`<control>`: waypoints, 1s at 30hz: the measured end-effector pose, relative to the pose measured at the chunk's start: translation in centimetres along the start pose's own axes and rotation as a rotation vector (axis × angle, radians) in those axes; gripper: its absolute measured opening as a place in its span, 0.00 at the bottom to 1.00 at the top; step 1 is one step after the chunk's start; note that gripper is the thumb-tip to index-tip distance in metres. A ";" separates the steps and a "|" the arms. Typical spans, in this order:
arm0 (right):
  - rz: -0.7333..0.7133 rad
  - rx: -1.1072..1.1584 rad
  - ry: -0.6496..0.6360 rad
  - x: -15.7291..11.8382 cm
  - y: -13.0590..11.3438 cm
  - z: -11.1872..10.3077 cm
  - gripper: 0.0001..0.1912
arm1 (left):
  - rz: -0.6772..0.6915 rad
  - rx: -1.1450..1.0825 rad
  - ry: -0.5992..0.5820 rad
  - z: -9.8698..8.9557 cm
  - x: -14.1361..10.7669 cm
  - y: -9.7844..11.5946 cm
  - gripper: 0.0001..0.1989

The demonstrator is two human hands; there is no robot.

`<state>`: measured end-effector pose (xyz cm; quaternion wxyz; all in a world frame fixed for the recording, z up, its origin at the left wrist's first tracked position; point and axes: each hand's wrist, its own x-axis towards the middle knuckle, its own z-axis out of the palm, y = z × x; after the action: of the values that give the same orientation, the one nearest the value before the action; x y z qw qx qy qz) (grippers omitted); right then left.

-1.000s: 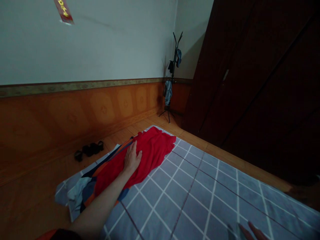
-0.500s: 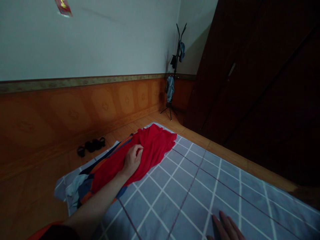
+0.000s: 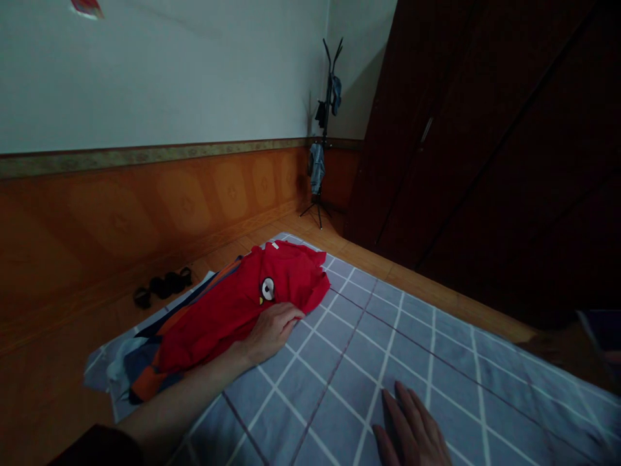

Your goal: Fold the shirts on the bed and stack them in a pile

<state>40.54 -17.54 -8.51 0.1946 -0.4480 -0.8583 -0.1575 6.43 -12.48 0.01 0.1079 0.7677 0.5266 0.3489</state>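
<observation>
Left hand [image 3: 272,331] slid off the red shirt's [image 3: 233,304] top to its near hem; shirt flipped, eye print up.
Near: right hand [image 3: 412,430] flat, fingers apart, on checked sheet [image 3: 436,362]. Left grip closed on hem; pull evenly, avoid dragging the pile.

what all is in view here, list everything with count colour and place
red shirt: 1, red with an eye print, on top of the clothes pile at the sheet's left edge
clothes pile: several, blue, orange, grey, under the shirt
checked sheet: 1, grey-blue with white lines, on the floor
sandals: 1 pair, black, by the wall
coat stand: 1, black, in the corner
wardrobe: 1, dark brown, right
left hand: on the shirt's near edge
right hand: flat on the sheet
</observation>
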 end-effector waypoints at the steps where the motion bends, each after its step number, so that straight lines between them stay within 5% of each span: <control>1: 0.004 0.006 0.014 0.1 -0.2 -0.2 0.27 | 0.018 -0.066 -0.021 0.3 0.1 1.2 0.13; 6: 0.113 0.100 -0.002 0.7 -1.7 -1.6 0.24 | 0.224 -0.303 -0.150 2.4 1.5 8.3 0.13; 10: 0.180 0.231 -0.050 1.3 -2.3 -2.7 0.24 | 0.389 -0.300 -0.386 5.2 4.8 12.6 0.13; 15: 0.266 0.418 -0.088 1.8 -2.1 -3.5 0.21 | 0.278 -0.227 -0.925 11.5 10.3 14.2 0.21; 17: 0.328 0.484 -0.074 1.9 -2.0 -3.6 0.21 | 0.215 -0.233 -1.045 13.9 12.1 13.9 0.20; 23: 0.550 0.749 0.014 1.8 -1.7 -3.3 0.24 | 0.199 -0.286 -1.069 17.6 14.5 13.1 0.13; 30: 0.904 1.071 0.118 2.0 -1.7 -3.8 0.31 | 0.175 -0.247 -0.971 16.9 13.5 13.3 0.10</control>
<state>38.81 -18.73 -4.41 0.4811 -0.5940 -0.5355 0.3592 29.91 -2.74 0.39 0.4007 0.8640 0.3043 0.0192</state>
